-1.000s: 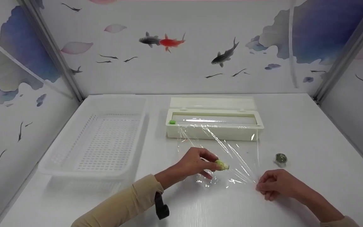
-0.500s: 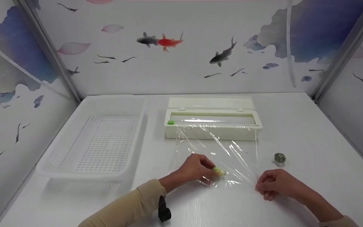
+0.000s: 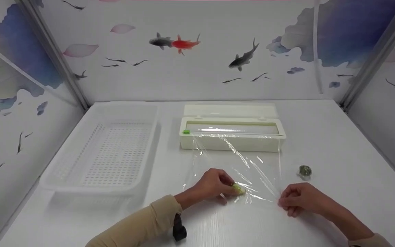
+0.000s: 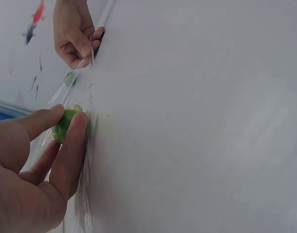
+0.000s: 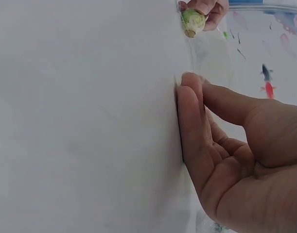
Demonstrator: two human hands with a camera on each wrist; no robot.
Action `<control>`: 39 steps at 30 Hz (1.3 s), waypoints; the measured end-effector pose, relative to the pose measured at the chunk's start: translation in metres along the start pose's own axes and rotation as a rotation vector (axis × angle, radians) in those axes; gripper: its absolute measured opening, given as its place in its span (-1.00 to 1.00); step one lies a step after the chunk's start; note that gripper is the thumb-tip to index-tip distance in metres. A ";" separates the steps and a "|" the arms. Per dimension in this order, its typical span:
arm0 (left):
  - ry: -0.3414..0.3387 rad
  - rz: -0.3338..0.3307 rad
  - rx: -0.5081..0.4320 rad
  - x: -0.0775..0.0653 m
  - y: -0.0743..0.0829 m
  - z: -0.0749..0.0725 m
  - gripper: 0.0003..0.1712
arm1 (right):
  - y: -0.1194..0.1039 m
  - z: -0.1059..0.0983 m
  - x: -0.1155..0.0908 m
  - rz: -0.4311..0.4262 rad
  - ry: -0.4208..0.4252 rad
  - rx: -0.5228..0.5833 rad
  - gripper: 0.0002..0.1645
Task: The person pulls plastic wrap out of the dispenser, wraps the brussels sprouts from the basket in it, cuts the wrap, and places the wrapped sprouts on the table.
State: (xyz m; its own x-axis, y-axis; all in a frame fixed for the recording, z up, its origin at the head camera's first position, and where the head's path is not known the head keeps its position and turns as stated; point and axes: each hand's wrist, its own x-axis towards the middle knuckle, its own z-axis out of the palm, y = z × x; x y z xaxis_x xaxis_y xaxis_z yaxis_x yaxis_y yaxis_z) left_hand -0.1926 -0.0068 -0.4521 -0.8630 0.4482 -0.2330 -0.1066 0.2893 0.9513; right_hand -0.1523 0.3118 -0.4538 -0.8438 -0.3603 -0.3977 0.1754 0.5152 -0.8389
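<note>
A small green Brussels sprout (image 3: 239, 189) is pinched between the thumb and fingers of my left hand (image 3: 214, 185), at the near part of a stretched sheet of cling film (image 3: 231, 161). Its pale cut stem end shows in the right wrist view, where the sprout (image 5: 193, 22) is at the top. The film runs out from a cream dispenser box (image 3: 231, 143) behind the hands. My right hand (image 3: 300, 199) pinches the sheet's near right corner. From the left wrist view, the sprout (image 4: 65, 125) appears against the film; whether it presses on it I cannot tell.
Beyond the right hand lies a dark green, film-wrapped ball (image 3: 305, 171). A white perforated basket (image 3: 137, 190) stands on the left of the white table. The dispenser's lid (image 3: 231, 110) is raised, and a green slider (image 3: 186, 132) sits at its left end. Printed walls enclose the table.
My left hand has brought the sprout down and slightly nearer to me over the film. The film's creases have shifted. My right hand keeps its pinch in about the same place.
</note>
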 end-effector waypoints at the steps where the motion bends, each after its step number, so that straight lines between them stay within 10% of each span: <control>1: -0.003 -0.006 -0.005 0.000 0.000 -0.001 -0.71 | 0.000 0.000 0.000 0.001 -0.001 0.006 -0.64; 7: 0.020 -0.005 0.066 -0.012 -0.001 -0.020 -0.68 | -0.004 -0.002 -0.007 0.021 0.019 -0.027 -0.60; 13: 0.043 0.114 0.275 -0.041 -0.010 -0.055 -0.74 | -0.016 0.001 -0.024 0.036 0.217 -0.220 -0.56; 20: 0.082 0.177 0.552 -0.064 -0.017 -0.079 -0.76 | -0.021 0.010 -0.031 -0.149 0.262 -0.401 -0.67; 39: 0.084 0.191 0.547 -0.059 -0.032 -0.087 -0.97 | -0.020 0.019 -0.012 -0.159 0.243 -0.608 -0.89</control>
State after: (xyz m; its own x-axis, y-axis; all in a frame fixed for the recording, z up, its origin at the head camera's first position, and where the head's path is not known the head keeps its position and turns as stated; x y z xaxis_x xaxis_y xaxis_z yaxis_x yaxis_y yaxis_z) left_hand -0.1816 -0.1158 -0.4508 -0.8802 0.4737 -0.0295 0.3063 0.6144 0.7271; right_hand -0.1363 0.2905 -0.4393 -0.9385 -0.3190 -0.1319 -0.2168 0.8421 -0.4938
